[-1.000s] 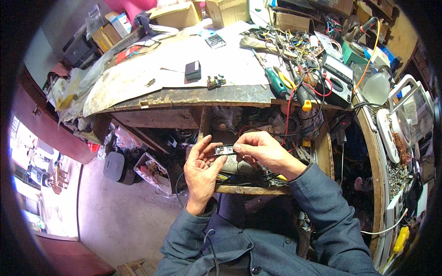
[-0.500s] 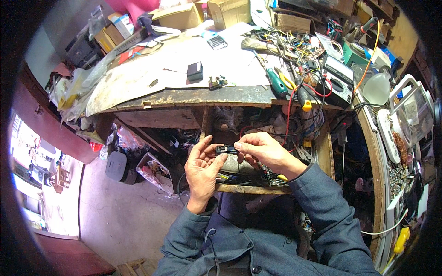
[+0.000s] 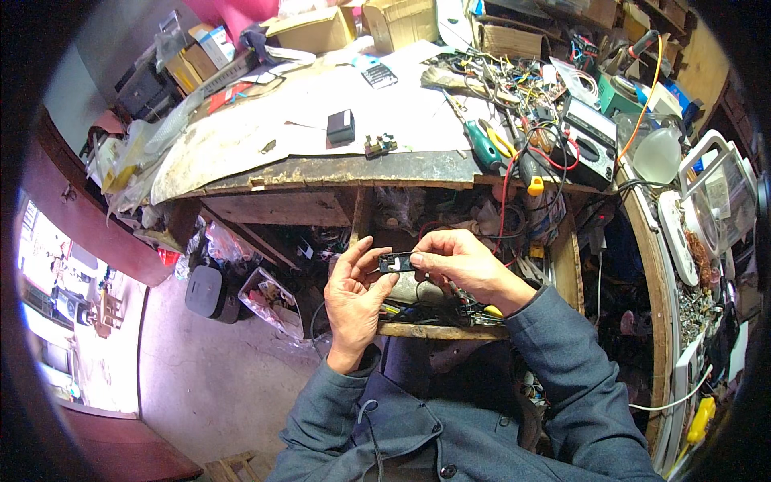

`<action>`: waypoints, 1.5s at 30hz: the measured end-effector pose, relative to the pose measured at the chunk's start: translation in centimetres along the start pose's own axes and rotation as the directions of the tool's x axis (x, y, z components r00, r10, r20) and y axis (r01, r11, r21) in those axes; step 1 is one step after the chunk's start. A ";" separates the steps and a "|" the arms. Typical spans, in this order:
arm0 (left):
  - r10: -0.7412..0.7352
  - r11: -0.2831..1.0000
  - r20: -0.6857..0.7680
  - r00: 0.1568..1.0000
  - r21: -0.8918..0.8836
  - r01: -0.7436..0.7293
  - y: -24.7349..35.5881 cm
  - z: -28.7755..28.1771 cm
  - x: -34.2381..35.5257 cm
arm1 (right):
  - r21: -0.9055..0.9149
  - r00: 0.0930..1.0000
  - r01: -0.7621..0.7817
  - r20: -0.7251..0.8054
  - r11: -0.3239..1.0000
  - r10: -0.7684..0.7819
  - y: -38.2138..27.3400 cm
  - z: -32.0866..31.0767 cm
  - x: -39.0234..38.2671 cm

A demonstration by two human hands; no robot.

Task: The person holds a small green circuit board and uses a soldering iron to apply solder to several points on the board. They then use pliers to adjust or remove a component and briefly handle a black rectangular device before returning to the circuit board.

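Together both hands [image 3: 414,277] pinch a small black part [image 3: 395,262] below the workbench [image 3: 321,170].

- Two bare hands, left hand [image 3: 353,299] and right hand [image 3: 466,265], below the worn wooden workbench [image 3: 321,170].
- One small black rectangular part [image 3: 395,262] between them.
- One black cube-shaped box [image 3: 340,126] on the workbench.
- One green-handled screwdriver [image 3: 482,148] on the workbench.

Pretty clearly somebody's electronics repair workshop, and it's looking well used. A scarred wooden workbench [image 3: 321,173] is stretching across from 10 to 2 o'clock, with a tangle of loose wires [image 3: 514,80] piling up at 1 o'clock, right next to a green-handled screwdriver [image 3: 484,149] and a multimeter [image 3: 590,145]. Cardboard boxes [image 3: 317,28] are stacking up at 12 o'clock, and shelves of parts [image 3: 707,265] are crowding in at 3 o'clock.
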State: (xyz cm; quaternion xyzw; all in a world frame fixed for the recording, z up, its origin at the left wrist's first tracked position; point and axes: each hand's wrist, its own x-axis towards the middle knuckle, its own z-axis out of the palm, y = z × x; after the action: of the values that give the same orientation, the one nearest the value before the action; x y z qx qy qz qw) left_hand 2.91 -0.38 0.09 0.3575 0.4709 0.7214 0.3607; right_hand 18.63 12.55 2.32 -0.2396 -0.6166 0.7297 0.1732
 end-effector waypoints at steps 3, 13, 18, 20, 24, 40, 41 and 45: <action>0.001 1.000 -0.007 1.000 0.025 -0.001 0.0 0.0 0.0 | 0.018 1.000 -0.009 0.008 1.000 0.009 0.1 -0.1 0.1; -0.026 0.997 0.023 0.999 0.073 0.024 0.3 -0.2 0.5 | 0.235 0.992 -0.127 0.054 0.964 0.117 0.0 -0.4 0.3; 0.059 0.962 0.147 0.987 0.256 -0.095 1.6 -0.1 1.5 | 0.379 0.993 -0.120 0.046 0.918 0.111 -0.6 -0.7 -0.1; 0.101 0.933 0.186 0.977 0.323 -0.158 3.1 -0.3 2.7 | 0.414 0.994 -0.112 0.038 0.903 0.106 -0.8 -0.9 -0.1; 0.193 0.863 0.102 0.976 0.455 -0.219 6.3 -0.4 7.9 | 0.444 0.995 -0.085 -0.002 0.892 0.096 -0.9 -1.0 -0.2; 0.137 0.722 0.206 0.969 0.649 -0.240 6.6 -2.6 22.6 | 0.492 0.999 0.019 -0.051 0.870 0.007 -1.1 -1.7 -0.3; 0.237 0.730 0.159 0.958 0.622 -0.283 7.8 -1.8 20.9 | 0.462 0.998 0.051 -0.063 0.886 -0.024 -1.1 -1.6 -0.3; 0.111 0.969 0.171 0.979 0.201 -0.145 8.5 -2.8 14.9 | 0.357 0.986 0.160 -0.106 0.920 -0.130 -1.7 -1.0 -0.6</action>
State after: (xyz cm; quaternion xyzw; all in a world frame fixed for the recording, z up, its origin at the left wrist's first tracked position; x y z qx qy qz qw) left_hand -8.27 8.70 9.88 0.4798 0.4908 0.6583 0.3091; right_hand 19.64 13.32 3.92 -0.1863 -0.4792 0.8062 0.2928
